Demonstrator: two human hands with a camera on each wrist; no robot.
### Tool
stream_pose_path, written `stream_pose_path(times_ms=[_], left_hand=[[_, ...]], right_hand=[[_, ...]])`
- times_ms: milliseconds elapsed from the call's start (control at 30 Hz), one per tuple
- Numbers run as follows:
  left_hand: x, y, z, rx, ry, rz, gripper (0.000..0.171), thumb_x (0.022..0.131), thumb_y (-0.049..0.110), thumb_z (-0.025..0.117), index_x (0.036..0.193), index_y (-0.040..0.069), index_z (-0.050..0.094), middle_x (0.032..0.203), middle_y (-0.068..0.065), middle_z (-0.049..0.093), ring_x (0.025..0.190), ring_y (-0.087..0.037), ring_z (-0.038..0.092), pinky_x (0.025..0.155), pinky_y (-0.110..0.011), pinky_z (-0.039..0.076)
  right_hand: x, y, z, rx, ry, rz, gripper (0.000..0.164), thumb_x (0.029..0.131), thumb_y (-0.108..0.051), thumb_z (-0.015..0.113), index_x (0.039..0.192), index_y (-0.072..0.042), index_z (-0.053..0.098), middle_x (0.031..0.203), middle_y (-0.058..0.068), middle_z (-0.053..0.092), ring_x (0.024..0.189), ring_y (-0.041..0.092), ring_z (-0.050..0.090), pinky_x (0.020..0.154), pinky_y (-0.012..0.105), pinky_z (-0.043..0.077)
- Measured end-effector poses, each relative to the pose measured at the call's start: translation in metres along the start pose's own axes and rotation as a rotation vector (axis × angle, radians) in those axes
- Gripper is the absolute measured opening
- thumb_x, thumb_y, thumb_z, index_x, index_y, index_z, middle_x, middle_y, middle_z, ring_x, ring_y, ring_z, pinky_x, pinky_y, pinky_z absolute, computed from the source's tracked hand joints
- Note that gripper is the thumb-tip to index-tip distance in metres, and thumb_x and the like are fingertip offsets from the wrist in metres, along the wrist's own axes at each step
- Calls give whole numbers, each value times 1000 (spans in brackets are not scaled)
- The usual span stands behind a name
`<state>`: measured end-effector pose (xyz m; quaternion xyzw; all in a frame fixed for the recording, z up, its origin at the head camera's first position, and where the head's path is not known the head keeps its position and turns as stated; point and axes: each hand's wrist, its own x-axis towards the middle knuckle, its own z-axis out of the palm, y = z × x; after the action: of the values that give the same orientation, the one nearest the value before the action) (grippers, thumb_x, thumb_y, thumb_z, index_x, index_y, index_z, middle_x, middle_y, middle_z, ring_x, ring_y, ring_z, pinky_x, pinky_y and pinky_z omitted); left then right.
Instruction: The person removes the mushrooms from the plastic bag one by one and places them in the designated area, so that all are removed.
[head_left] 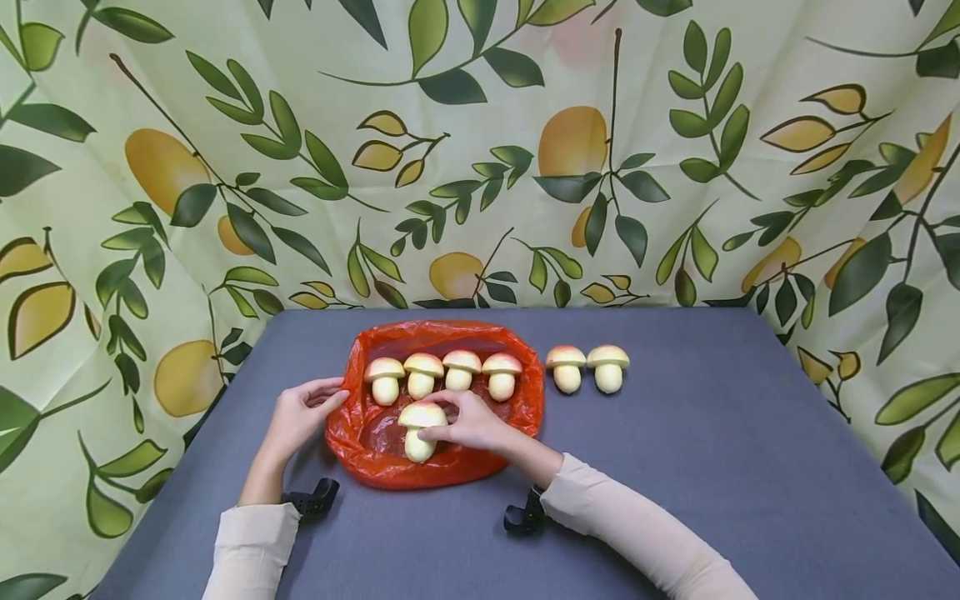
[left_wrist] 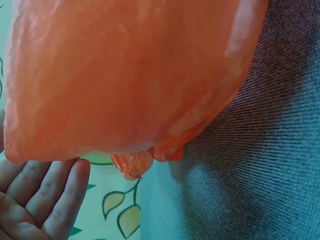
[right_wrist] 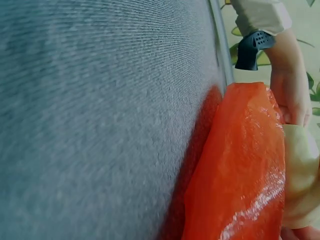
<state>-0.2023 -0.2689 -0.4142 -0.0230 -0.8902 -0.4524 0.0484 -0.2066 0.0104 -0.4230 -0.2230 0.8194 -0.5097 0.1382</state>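
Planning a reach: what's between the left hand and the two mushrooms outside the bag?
Head view shows the red bag, five mushrooms and the right hand.

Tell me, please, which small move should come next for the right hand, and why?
Probably the right hand should gently lower its mushroom into the red bag: the hand pinches it over the bag's bare front part, four more mushrooms sit in a row behind, and the left hand holds the bag's left edge.
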Motion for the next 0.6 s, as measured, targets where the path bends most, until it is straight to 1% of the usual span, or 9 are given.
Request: stream_pose_path(times_ms=[133, 267, 367, 500, 600], left_hand=[[0, 0, -1, -2, -1, 12, 38, 92, 19, 65, 120, -6, 64, 110, -27, 69, 78, 19, 55, 73, -6, 48], [-1, 1, -1, -23, 6, 39, 37, 91, 15, 67, 118, -9, 63, 108, -29, 69, 77, 18, 56, 71, -6, 48], [0, 1, -1, -36, 12, 45, 37, 90, 14, 67, 118, -9, 63, 108, -29, 70, 76, 18, 56, 71, -5, 48], [0, 1, 0, -25, 17, 44, 37, 90, 16, 67, 118, -9, 64, 106, -28, 70, 76, 18, 56, 71, -6, 48], [0, 1, 0, -10, 19, 45, 36, 91, 16, 66, 117, -8, 64, 106, -28, 70, 76, 18, 56, 72, -6, 48]], right_hand=[[-3, 1, -6, 34, -8, -18, 48, 80, -20, 76, 123, -3, 63, 118, 15, 68, 104, 22, 67, 86, 23, 53], [-7, 3, -13, 41, -8, -13, 50, 80, -19, 76, 125, -1, 61, 118, 17, 68, 99, 20, 67, 78, 18, 52], [-10, 4, -19, 53, -7, 2, 52, 81, -18, 76, 127, -1, 59, 120, 18, 66, 100, 20, 67, 76, 18, 51], [-14, 4, -25, 70, -17, 11, 54, 82, -19, 75, 129, 0, 57, 125, 19, 64, 106, 22, 65, 83, 23, 53], [-17, 5, -30, 82, -21, 6, 54, 83, -19, 74, 130, 0, 56, 126, 19, 63, 107, 20, 64, 91, 29, 53]])
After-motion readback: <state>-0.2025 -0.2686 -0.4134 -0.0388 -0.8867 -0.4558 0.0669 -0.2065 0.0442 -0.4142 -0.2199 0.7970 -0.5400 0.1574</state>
